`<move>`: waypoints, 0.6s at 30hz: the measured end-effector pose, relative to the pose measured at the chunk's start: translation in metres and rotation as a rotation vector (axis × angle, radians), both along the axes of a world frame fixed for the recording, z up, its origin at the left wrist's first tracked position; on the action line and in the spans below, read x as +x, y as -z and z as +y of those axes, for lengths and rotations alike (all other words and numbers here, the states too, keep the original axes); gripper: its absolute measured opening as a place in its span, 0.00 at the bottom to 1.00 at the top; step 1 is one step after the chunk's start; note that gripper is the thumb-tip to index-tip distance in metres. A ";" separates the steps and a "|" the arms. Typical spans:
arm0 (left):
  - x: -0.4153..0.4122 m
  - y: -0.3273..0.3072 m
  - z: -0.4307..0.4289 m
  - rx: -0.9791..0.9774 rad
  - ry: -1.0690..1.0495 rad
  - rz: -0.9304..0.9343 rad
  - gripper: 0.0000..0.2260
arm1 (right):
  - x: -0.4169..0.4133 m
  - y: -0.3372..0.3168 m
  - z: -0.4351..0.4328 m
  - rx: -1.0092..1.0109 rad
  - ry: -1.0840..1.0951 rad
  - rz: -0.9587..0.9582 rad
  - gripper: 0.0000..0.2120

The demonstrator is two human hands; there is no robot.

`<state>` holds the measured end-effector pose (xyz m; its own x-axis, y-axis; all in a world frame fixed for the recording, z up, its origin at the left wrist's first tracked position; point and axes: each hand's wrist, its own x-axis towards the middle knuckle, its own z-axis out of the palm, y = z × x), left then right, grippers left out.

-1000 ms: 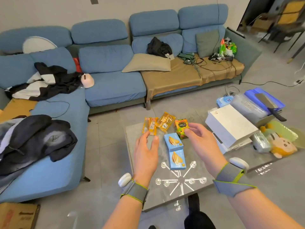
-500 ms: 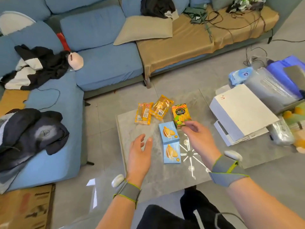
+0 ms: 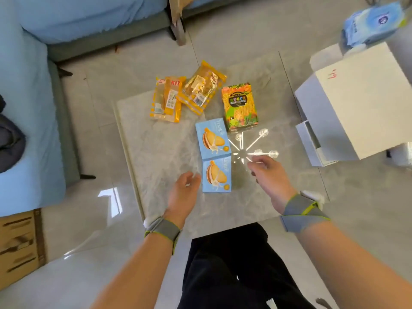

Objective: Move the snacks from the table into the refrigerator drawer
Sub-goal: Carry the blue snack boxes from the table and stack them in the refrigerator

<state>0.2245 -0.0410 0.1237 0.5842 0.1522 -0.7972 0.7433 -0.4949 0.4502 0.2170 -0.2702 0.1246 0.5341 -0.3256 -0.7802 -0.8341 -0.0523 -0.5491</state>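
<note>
**Five snacks lying on the bench, both grips hovering empty**

A blue sofa (image 3: 33,108) is filling the view from 9 to 12 o'clock. A grey marbled bench (image 3: 156,157) is standing in the middle on the tiled floor. A white box (image 3: 361,101) is sitting at 3 o'clock of the bench, with a blue soft pack (image 3: 374,21) lying beyond it at 1 o'clock. A cardboard box (image 3: 20,246) is showing at 8 o'clock.

Both forearms are reaching in from 6 o'clock, each wearing a grey wrist strap (image 3: 162,229). The left grip (image 3: 184,192) is hovering over the bench just at 9 o'clock of the near blue cake box (image 3: 216,176). Its fingers are loosely curled and holding nothing; whether they are touching the box cannot be told. The right grip (image 3: 270,175) is hovering at 3 o'clock of that same box, a little apart from it. Its fingers are loosely bent, somewhat blurred, and pinching nothing.

All the snacks are lying on the bench. The far blue cake box (image 3: 211,137) is lying flat at 12 o'clock of the near one, the two touching end to end. A green-and-orange cracker box (image 3: 240,105) is lying at 1 o'clock of the far blue box, meeting its corner. Two orange packets are lying at 11 o'clock: the right packet (image 3: 201,86) is overlapping the edge of the left packet (image 3: 167,99).
</note>
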 end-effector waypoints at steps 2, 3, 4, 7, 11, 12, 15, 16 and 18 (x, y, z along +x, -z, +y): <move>0.012 0.021 -0.001 -0.018 -0.015 0.038 0.22 | 0.003 0.025 -0.001 0.017 0.000 0.040 0.08; 0.019 0.032 -0.002 -0.024 -0.020 0.059 0.21 | 0.004 0.038 -0.001 0.029 -0.002 0.071 0.10; 0.026 0.045 -0.004 -0.036 -0.021 0.067 0.20 | 0.004 0.055 -0.001 0.036 -0.014 0.095 0.11; 0.045 0.087 -0.007 -0.080 -0.040 0.088 0.27 | 0.001 0.104 0.004 0.050 -0.086 0.151 0.21; 0.068 0.138 -0.012 -0.128 -0.109 0.147 0.31 | -0.004 0.159 0.012 0.080 -0.106 0.233 0.25; 0.071 0.147 -0.015 -0.147 -0.121 0.161 0.29 | -0.007 0.166 0.017 0.078 -0.094 0.256 0.24; 0.079 0.175 -0.025 -0.171 -0.136 0.202 0.24 | -0.010 0.189 0.031 0.124 -0.047 0.319 0.08; 0.081 0.178 -0.026 -0.174 -0.167 0.223 0.28 | -0.012 0.191 0.035 0.153 -0.032 0.337 0.08; 0.082 0.186 -0.025 -0.182 -0.232 0.259 0.33 | -0.019 0.196 0.043 0.212 0.014 0.366 0.12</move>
<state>0.3066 -0.0661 -0.0622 0.3268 0.0993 -0.9399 0.9266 -0.2296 0.2979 0.1985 -0.2277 -0.0713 0.2056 -0.1429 -0.9681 -0.9760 0.0425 -0.2135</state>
